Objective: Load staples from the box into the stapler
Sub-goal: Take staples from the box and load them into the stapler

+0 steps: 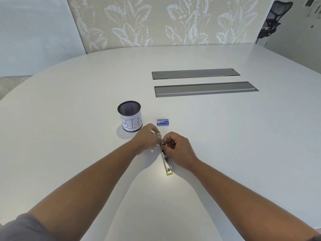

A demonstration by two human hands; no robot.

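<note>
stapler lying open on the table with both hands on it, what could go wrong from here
1. Both hands, left hand and right hand, pinch at the middle of the opened stapler; whatever small part they work on is hidden, so it could slip or snap back on a fingertip.
2. The staple box sits apart beyond the stapler, and reaching past could knock it.
3. The mesh cup marked BIN stands close beside the left hand, so an elbow swing might tip it.

Two bare forearms, one short grey sleeve

Both arms are uncovered from elbow to fingertips — no watch, ring or band shows on the left hand point(145, 136) or the right hand point(177, 146). A grey fabric sleeve point(19, 228) — soft, unmarked — covers the left upper arm at the frame's corner.
</note>
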